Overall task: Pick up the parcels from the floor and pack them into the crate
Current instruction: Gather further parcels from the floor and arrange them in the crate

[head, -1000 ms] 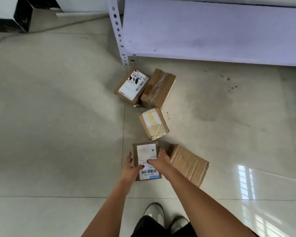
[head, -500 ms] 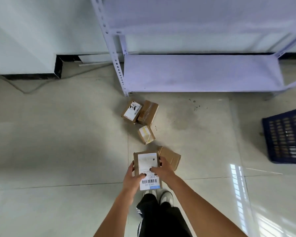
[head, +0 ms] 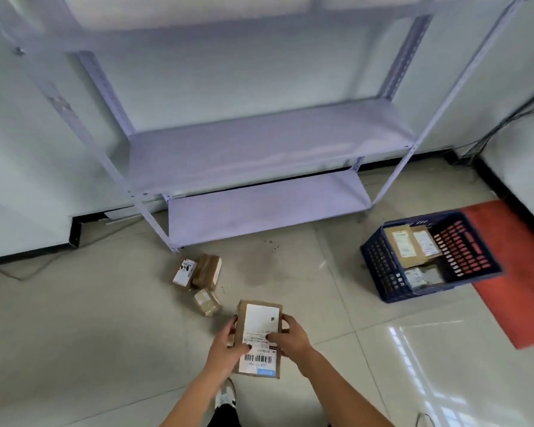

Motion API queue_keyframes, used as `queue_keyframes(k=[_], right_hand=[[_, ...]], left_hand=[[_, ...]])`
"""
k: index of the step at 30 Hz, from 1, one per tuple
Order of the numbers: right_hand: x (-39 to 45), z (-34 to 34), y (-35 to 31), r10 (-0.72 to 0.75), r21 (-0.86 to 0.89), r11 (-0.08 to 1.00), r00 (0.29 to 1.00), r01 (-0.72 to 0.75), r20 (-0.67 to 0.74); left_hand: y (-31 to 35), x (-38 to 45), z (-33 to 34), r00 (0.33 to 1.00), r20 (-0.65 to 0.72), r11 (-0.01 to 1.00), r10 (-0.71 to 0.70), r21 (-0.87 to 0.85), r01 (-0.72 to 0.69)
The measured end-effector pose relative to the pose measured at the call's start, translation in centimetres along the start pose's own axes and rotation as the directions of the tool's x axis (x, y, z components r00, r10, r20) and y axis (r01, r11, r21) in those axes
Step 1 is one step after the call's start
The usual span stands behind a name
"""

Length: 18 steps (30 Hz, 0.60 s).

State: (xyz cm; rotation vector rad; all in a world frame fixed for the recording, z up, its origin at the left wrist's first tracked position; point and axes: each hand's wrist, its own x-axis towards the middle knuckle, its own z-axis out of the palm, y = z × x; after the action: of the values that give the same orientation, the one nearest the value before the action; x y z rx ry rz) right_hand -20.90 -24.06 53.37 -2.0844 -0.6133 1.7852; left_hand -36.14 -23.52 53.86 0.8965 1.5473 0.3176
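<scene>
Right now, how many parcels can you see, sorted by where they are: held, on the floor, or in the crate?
Held in both hands: 1 parcel
On the floor: 3 parcels
In the crate: 3 parcels in view
Total: 7; any hidden beneath cannot be counted.

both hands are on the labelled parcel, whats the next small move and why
Probably carry the parcel right toward the crate. The left hand and right hand grip its sides and it looks lifted off the floor, while the crate, already holding parcels, sits on the floor to the right.
</scene>
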Motion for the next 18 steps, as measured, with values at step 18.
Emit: queue_keyframes(k=[18], right_hand=[[-1.3,-43.1,8.1,-0.021,0.132,0.99,0.984,0.045,-0.176]], left_hand=[[12.6,-0.9,40.4,0.992,0.086,0.992,0.088,0.079,-0.095]])
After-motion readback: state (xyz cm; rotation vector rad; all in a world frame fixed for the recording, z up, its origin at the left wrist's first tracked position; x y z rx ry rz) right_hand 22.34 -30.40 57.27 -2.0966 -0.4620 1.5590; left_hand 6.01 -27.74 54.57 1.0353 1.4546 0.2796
